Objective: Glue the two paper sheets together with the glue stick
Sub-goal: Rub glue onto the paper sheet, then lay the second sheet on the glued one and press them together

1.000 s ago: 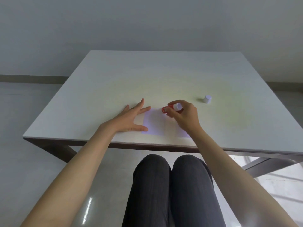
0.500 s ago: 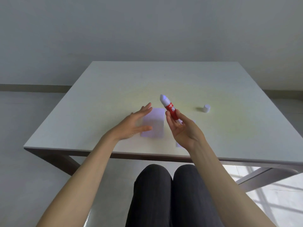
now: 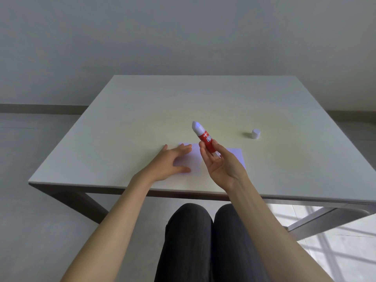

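Observation:
My right hand holds a red glue stick upright above the table, its uncapped white tip pointing up and away. Two pale lilac paper sheets lie side by side near the front edge: the left sheet under my left hand's fingertips, the right sheet mostly hidden behind my right hand. My left hand rests with fingers spread on the left sheet's left part.
The glue stick's white cap stands on the white table to the right of the sheets. My knees show below the table's front edge. Metal table legs appear at lower right.
My right hand lifted the glue stick off the paper and turned its tip upward. My left hand stayed by the left sheet, now resting on it again.

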`<action>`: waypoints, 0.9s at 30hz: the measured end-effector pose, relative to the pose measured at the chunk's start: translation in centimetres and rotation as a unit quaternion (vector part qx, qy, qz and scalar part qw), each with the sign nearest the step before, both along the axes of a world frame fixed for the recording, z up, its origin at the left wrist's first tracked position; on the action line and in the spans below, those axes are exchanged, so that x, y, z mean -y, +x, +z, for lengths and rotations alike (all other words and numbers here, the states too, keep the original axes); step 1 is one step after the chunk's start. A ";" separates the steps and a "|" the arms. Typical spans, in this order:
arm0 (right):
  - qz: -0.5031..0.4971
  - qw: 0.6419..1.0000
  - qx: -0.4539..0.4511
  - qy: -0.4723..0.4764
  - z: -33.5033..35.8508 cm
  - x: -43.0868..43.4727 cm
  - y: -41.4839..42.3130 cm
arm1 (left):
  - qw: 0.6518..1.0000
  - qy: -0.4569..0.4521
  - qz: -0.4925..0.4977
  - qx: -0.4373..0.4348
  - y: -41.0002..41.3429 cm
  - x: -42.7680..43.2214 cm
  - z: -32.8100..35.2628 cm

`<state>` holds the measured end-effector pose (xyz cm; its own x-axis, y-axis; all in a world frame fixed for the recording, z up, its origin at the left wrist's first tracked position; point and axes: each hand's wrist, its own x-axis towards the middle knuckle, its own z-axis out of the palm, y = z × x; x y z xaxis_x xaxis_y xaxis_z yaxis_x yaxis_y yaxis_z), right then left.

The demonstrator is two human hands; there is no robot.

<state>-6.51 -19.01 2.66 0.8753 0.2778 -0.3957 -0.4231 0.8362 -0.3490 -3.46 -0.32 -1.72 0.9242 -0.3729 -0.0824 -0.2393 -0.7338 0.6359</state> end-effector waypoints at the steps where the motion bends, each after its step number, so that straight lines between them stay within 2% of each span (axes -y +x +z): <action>1: 0.001 1.000 0.000 0.001 0.0 -0.1 0.0 | 1.000 -0.011 0.004 0.004 -0.2 0.1 0.0; 4: 0.006 1.000 -0.003 0.001 0.2 -0.4 -0.1 | 0.990 -0.127 0.045 0.026 -0.6 0.9 0.9; 6: 0.010 1.000 -0.009 -0.007 0.4 -1.0 -0.1 | 0.959 -0.263 0.103 0.025 -0.8 1.7 2.5; 8: 0.019 0.999 -0.010 -0.029 0.5 -1.6 0.0 | 0.927 -0.351 0.130 0.033 -1.0 2.8 4.1; 11: 0.053 0.993 0.026 -0.103 0.8 -2.2 0.3 | 0.904 -0.384 0.176 0.072 -0.6 3.8 5.5; 13: 0.075 0.963 0.079 -0.247 0.8 -2.2 0.1 | 0.899 -0.375 0.204 0.098 0.3 3.3 6.1; 15: 0.055 0.889 0.140 -0.432 0.1 -2.2 -0.7 | 0.908 -0.316 0.236 0.140 1.7 2.1 6.8; 16: 0.043 0.823 0.185 -0.536 -0.5 -2.2 -1.2 | 0.914 -0.270 0.251 0.166 2.5 1.4 7.2; 18: 0.058 0.628 0.291 -0.719 -2.2 -2.5 -2.3 | 0.925 -0.163 0.274 0.207 3.8 0.4 7.6; 19: 0.076 0.531 0.335 -0.775 -2.9 -2.7 -2.8 | 0.928 -0.117 0.282 0.214 4.4 0.1 7.5; 20: 0.086 0.449 0.374 -0.807 -3.5 -3.1 -3.4 | 0.930 -0.086 0.290 0.211 5.1 -0.2 7.1; 21: 0.091 0.388 0.406 -0.822 -3.9 -3.5 -3.9 | 0.930 -0.066 0.296 0.205 5.7 -0.3 6.7; 22: 0.095 0.352 0.425 -0.829 -4.2 -3.9 -4.3 | 0.931 -0.053 0.302 0.197 6.1 -0.5 6.3; 25: 0.078 0.295 0.449 -0.840 -4.8 -4.3 -4.8 | 0.931 -0.052 0.314 0.178 6.9 -0.4 5.2; 27: 0.045 0.230 0.453 -0.860 -5.0 -4.1 -5.0 | 0.930 -0.058 0.313 0.186 7.0 -0.3 4.8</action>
